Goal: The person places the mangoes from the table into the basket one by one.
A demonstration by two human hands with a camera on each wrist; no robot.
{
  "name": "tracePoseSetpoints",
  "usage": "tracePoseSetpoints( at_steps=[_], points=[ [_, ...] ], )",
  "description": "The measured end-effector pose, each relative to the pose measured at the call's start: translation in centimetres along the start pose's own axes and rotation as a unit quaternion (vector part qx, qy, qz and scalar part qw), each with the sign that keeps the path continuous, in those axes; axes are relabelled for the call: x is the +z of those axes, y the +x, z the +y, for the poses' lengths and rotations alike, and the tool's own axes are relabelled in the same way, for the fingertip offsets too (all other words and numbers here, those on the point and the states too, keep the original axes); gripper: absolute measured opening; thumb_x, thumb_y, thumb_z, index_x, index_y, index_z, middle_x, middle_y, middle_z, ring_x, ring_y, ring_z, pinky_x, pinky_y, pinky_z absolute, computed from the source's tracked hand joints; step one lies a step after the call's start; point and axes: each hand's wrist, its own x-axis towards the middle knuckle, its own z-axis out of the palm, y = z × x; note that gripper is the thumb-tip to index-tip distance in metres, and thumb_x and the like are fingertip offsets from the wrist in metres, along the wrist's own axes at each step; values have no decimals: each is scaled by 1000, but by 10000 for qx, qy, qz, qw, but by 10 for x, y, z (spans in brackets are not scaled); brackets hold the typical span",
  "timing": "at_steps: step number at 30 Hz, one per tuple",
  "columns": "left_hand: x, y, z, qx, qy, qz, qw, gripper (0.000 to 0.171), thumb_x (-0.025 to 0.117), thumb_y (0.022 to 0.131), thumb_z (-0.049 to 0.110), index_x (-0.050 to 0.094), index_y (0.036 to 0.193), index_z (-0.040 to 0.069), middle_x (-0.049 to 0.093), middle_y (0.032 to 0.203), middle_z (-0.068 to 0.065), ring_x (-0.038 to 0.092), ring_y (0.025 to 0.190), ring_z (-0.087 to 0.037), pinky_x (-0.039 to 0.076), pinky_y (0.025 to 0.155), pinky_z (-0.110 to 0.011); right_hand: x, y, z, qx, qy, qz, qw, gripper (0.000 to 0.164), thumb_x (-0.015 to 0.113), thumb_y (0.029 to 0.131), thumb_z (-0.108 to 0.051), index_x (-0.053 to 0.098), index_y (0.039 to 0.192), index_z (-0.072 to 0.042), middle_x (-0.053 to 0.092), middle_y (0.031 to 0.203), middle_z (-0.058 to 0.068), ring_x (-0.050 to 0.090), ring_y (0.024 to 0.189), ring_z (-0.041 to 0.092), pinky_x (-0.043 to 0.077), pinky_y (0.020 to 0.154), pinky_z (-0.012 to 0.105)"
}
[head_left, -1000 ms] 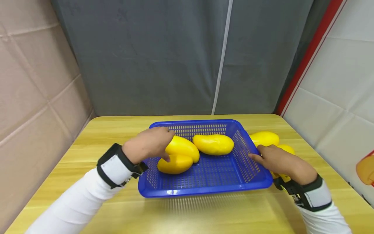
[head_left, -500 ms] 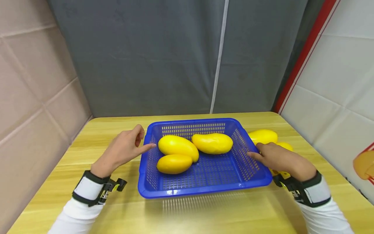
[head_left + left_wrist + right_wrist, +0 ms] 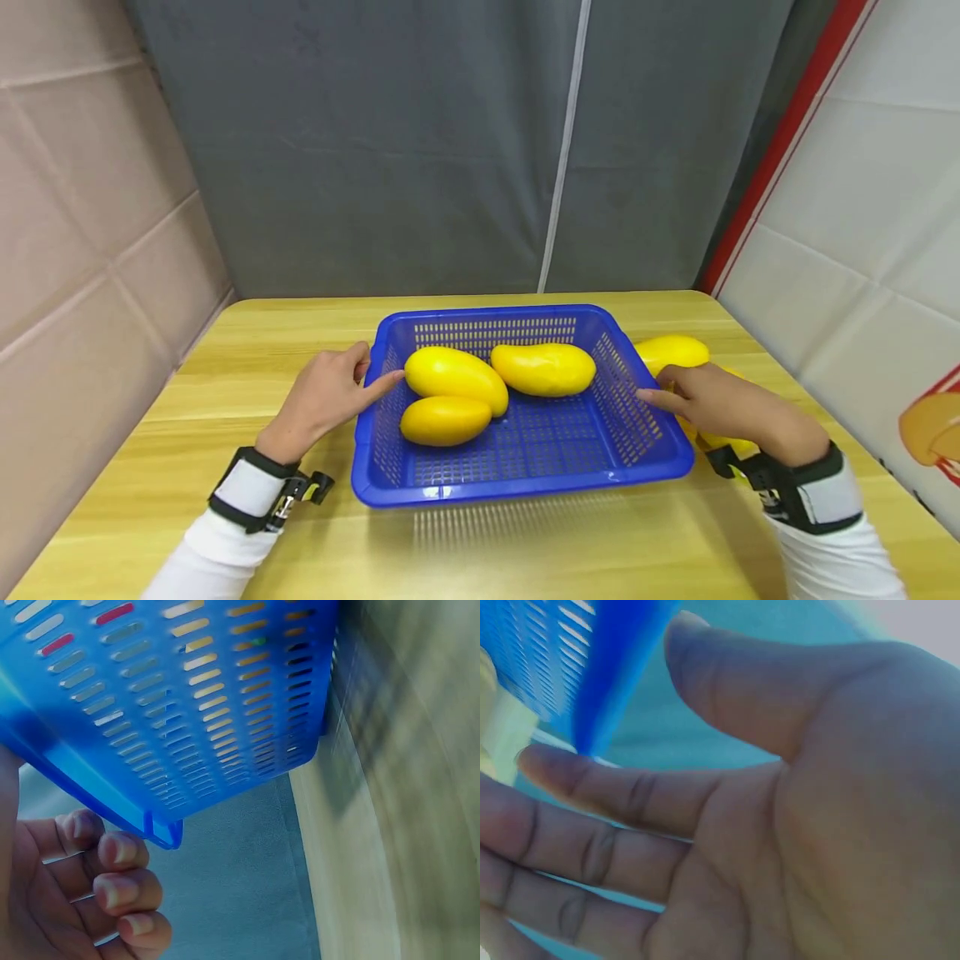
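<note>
A blue plastic basket (image 3: 525, 492) with slotted walls lies on the wooden table. Inside are three yellow mangoes: a larger one (image 3: 456, 377), a smaller one (image 3: 446, 421) in front of it, and another one (image 3: 543, 369) toward the back right. My left hand (image 3: 322, 396) grips the basket's left rim, thumb over the inner side and fingers curled outside, as the left wrist view shows. At the right rim is my right hand (image 3: 723, 404). Its thumb reaches over the edge, while the right wrist view shows its fingers (image 3: 622, 791) fairly straight and the thumb apart from the rim.
More yellow mangoes (image 3: 672, 352) lie on the table (image 3: 225, 400) right of the basket, partly hidden by my right hand. A grey curtain (image 3: 390, 167) hangs behind the table. Pale cloth-like walls (image 3: 885, 275) stand on both sides.
My left hand has come out of the basket, away from the mangoes, and moved left to the rim. My right hand stays at the right rim. The basket has hardly moved.
</note>
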Motion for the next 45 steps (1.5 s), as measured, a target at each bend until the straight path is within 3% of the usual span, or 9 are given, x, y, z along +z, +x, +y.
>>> tracePoseSetpoints(
  at_steps=[4, 9, 17, 24, 29, 33, 38, 42, 45],
  points=[
    [3, -3, -6, -121, -191, 37, 9997, 45, 59, 83, 51, 40, 68, 13, 36, 55, 1, 37, 46, -13, 25, 45, -27, -14, -7, 6, -305, -379, 589, 9971, 48, 48, 92, -46, 61, 108, -3, 65, 85, 2, 54, 71, 12, 49, 67, 36],
    [4, -6, -10, -298, -431, 1, 9986, 43, 59, 84, 48, 39, 69, 12, 35, 57, 1, 37, 47, -14, 25, 46, -27, -30, -16, 18, -548, -573, 1197, 9896, 32, 52, 92, -35, 61, 104, -6, 62, 76, -1, 52, 67, 10, 46, 62, 34],
    [2, -3, -7, -344, -427, -130, 9984, 40, 60, 85, 43, 40, 71, 11, 35, 57, 0, 37, 48, -14, 26, 47, -27, -41, -24, 41, -223, -651, 1728, 9825, 34, 53, 92, -34, 61, 102, -3, 63, 82, 4, 56, 76, 21, 48, 68, 44],
    [2, -2, -6, -423, -413, -279, 9979, 41, 58, 85, 45, 40, 71, 11, 36, 57, 0, 38, 48, -15, 26, 46, -26, -35, -16, 57, 579, -732, 1396, 9858, 48, 49, 93, -37, 63, 95, 9, 64, 78, 16, 56, 69, 26, 47, 64, 45],
    [1, -2, -5, -425, -421, -305, 9977, 40, 59, 86, 43, 40, 71, 11, 36, 57, 0, 38, 48, -15, 26, 46, -26, -25, -7, 63, 1379, -589, 806, 9854, 55, 43, 93, -47, 58, 64, -2, 46, 59, 5, 47, 57, 23, 38, 54, 34],
    [1, -1, -6, -430, -450, -291, 9976, 39, 59, 86, 43, 40, 71, 11, 36, 57, 0, 38, 48, -15, 26, 46, -26, -15, 0, 62, 1501, -596, 760, 9839, 53, 47, 89, -50, 42, 52, -13, 34, 53, -2, 42, 49, 17, 33, 49, 29],
    [1, -1, -6, -469, -466, -292, 9974, 38, 60, 85, 41, 41, 71, 11, 36, 57, 0, 39, 49, -15, 26, 46, -27, -7, 10, 57, 1428, -504, 545, 9870, 49, 54, 86, -46, 44, 54, -11, 34, 54, -2, 41, 48, 16, 31, 48, 26],
    [1, -1, -6, -441, -404, -325, 9977, 38, 60, 85, 41, 41, 72, 11, 37, 56, 0, 39, 48, -15, 26, 45, -26, -5, 12, 57, 1613, -436, 56, 9859, 45, 61, 81, -43, 52, 68, -1, 41, 61, 4, 45, 56, 20, 35, 52, 29],
    [0, -1, -5, -380, -344, -342, 9981, 38, 60, 84, 42, 42, 72, 11, 38, 56, 0, 39, 47, -14, 26, 45, -26, -3, 10, 60, 1645, -469, -30, 9853, 40, 67, 76, -37, 53, 74, 1, 45, 64, 6, 46, 59, 21, 37, 53, 30]
  ],
)
